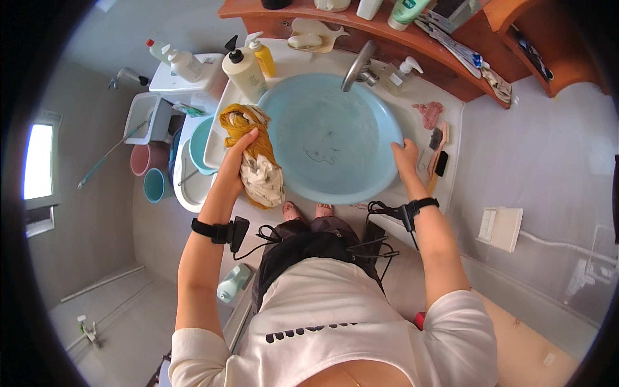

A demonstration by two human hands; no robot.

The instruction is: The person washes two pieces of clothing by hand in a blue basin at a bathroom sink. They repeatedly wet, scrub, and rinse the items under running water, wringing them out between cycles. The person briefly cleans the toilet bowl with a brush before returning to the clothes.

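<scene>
Bunched in my left hand (246,147) is a cloth bundle (263,169), mustard yellow and white with a small print. It is held up at the left rim of a light blue plastic basin (333,188). My right hand (406,154) grips the basin's right rim, fingers curled over the edge. The basin sits on the white washbasin counter and holds clear water (329,126); a printed design shows on its bottom. Above the basin's back edge reaches a metal faucet (359,65).
Pump bottles (244,70) stand behind the basin on the left, a clear pump bottle (399,77) on the right. Brushes (439,162) and a pink mesh cloth (429,114) lie along the right counter. A toilet (188,193), buckets (155,186) and a bin (145,118) are to the left.
</scene>
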